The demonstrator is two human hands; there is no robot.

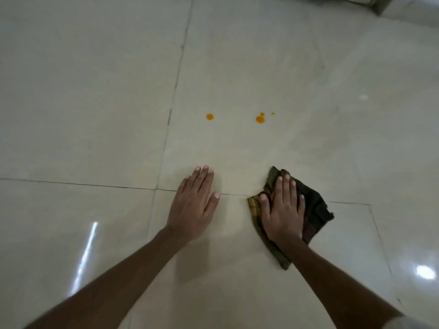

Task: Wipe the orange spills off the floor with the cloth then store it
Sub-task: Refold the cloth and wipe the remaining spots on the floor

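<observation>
A dark green and brown checked cloth [313,205] lies crumpled on the pale tiled floor [95,91]. My right hand [282,210] presses flat on it with straight fingers. My left hand [193,203] rests flat on the bare tile to the left of the cloth, fingers straight. Farther ahead sit orange spills: one round drop [209,116] on the left, a larger drop [260,119] on the right with two tiny ones beside it. Both hands are well short of the drops.
Glossy tiles with dark grout lines [175,91] spread all around. A wall base or step corner [380,5] shows at the top right. Light glare [425,271] reflects off the floor at the lower right.
</observation>
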